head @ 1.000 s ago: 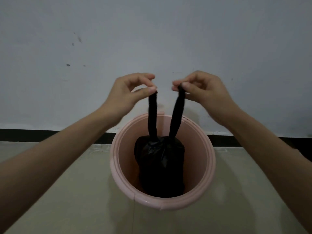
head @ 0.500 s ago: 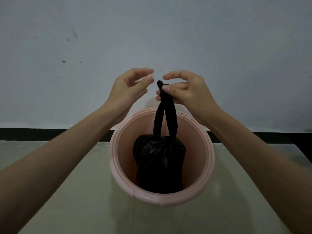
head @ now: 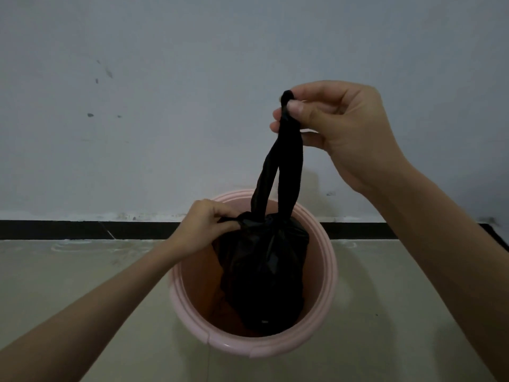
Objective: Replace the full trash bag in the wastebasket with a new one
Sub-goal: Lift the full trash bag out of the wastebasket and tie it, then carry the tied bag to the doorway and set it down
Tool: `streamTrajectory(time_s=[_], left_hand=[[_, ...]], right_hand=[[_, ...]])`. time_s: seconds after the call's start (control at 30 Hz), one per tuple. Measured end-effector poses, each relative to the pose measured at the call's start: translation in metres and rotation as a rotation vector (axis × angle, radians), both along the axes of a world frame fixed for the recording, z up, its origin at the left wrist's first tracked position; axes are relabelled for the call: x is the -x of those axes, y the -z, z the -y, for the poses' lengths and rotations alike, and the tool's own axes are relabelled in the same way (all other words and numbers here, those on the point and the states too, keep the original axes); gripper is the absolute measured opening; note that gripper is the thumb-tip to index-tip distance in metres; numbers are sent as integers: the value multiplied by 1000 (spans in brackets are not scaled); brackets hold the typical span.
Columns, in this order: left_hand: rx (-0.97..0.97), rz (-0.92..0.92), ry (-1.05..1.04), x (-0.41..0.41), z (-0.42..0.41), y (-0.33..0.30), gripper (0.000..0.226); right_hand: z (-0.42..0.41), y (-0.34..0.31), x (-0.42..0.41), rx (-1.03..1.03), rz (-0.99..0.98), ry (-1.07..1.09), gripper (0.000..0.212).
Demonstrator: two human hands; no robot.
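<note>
A full black trash bag (head: 261, 271) stands inside the round pink wastebasket (head: 330, 277), its top gathered and its two long handle strips (head: 278, 175) drawn straight up. My right hand (head: 338, 128) pinches both strips together at their upper ends, well above the basket. My left hand (head: 206, 224) is down at the basket's far left rim, with its fingers closed on the gathered neck of the bag. The lower part of the bag is in shadow inside the basket.
The wastebasket stands on a beige tiled floor (head: 82, 285) close to a pale grey wall (head: 165, 106) with a black skirting strip (head: 68, 230) along its foot.
My right hand took both handle strips and rose up to the right. My left hand let go of its strip, dropped down and closed on the bag's neck.
</note>
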State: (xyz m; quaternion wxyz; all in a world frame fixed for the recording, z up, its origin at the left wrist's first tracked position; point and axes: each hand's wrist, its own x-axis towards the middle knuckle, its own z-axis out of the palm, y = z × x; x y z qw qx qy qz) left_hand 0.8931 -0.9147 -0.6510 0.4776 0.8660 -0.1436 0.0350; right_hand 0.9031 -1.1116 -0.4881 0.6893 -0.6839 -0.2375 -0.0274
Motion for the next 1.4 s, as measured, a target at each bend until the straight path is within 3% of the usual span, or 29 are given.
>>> streamTrajectory(time_s=[0.23,0.47,0.6,0.83,1.07,1.23,1.4], left_hand=[[266,-202,-45,28,3,-125,35],[250,-262,-72,52,-10,-307,40],[262,-277,-115,75,-20,-418,23],[216,-257,-274,135,-37,-571,40],[138,-236,-539,235,-73,-603,39],[133,-275,-801,321,-120,-596,41],[110,-309,-1049,411,-185,-592,36]], right_hand=[[4,-124,7,-9,-77,54,12],[-7,-306,17,14,-132,11,17],[-17,-420,24,83,-149,-56,23],[-41,-581,45,266,-83,-242,24],[-115,-626,87,637,151,-639,26],[-209,-618,137,662,308,-924,30],[-325,-609,198,651,426,-1106,16]])
